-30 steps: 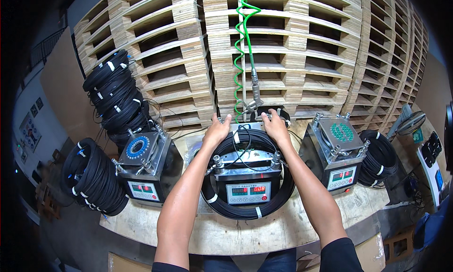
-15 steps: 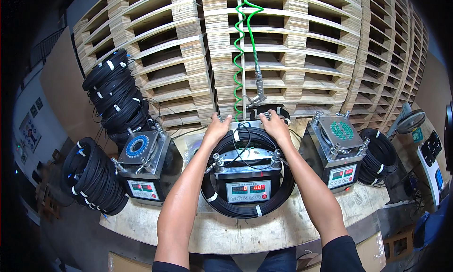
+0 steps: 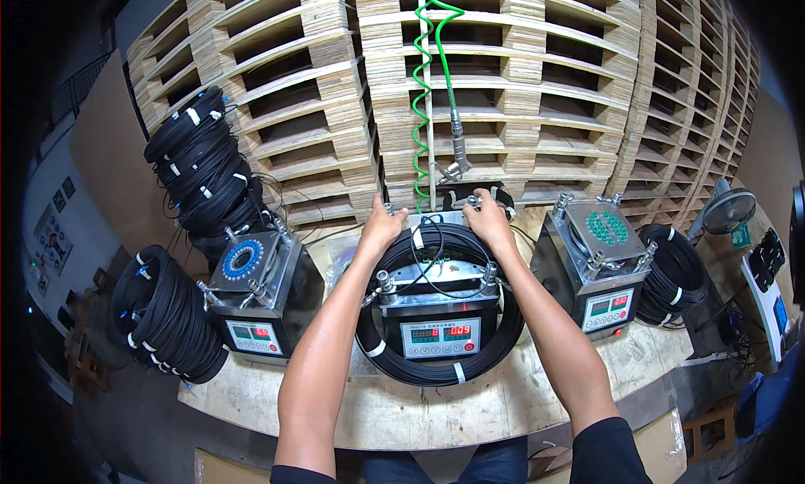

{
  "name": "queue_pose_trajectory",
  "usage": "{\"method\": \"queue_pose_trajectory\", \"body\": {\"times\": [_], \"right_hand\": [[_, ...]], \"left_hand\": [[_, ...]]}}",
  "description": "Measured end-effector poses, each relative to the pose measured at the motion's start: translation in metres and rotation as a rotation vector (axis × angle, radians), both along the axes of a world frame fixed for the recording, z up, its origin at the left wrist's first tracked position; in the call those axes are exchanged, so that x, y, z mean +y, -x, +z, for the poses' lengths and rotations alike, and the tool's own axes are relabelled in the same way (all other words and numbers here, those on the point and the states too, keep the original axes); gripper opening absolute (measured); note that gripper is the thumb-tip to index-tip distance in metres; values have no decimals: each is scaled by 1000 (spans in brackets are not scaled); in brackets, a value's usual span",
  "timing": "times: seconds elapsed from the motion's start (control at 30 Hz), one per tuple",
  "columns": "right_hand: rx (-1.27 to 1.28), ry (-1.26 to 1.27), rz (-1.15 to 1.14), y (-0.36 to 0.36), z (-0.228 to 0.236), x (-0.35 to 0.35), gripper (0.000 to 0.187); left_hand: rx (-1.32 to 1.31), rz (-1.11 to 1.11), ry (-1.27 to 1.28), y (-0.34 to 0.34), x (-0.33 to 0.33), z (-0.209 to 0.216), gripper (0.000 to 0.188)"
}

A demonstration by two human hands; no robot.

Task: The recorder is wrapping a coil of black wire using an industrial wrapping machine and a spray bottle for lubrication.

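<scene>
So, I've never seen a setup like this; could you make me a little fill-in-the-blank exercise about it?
The left machine carries a ring of ____ pieces.
On the right machine, the cluster of small pieces is ____.
Seen from here, the black cable coil surrounds the display of the ____ machine.
Beyond the left hand and right hand stand stacks of wooden ____.

Missing words: blue; green; middle; pallets.

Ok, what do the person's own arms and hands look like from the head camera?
The left hand and right hand wear no gloves, and no watch shows. Short dark fabric sleeves, without visible markings, leave both forearms bare.
</scene>
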State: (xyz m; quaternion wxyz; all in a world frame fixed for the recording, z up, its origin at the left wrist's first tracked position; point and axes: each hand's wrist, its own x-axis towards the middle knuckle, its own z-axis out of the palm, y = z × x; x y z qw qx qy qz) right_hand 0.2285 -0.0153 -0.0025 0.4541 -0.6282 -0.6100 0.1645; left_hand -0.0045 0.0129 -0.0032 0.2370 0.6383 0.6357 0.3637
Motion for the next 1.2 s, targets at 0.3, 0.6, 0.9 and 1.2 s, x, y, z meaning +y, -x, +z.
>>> {"method": "queue_pose_trajectory", "body": {"times": [0.3, 0.6, 0.9, 1.2], "right_hand": [[-101, 116, -58, 1, 4, -3, 51], [12, -36, 54, -3, -4, 3, 50], [-85, 142, -118, 14, 18, -18, 51], [0, -66, 26, 0, -3, 0, 40]], "left_hand": [[-21, 13, 88, -2, -4, 6, 98], [69, 61, 85, -4, -12, 13, 97], [50, 60, 49, 3, -9, 7, 96], [100, 103, 98, -4, -20, 20, 91]]}}
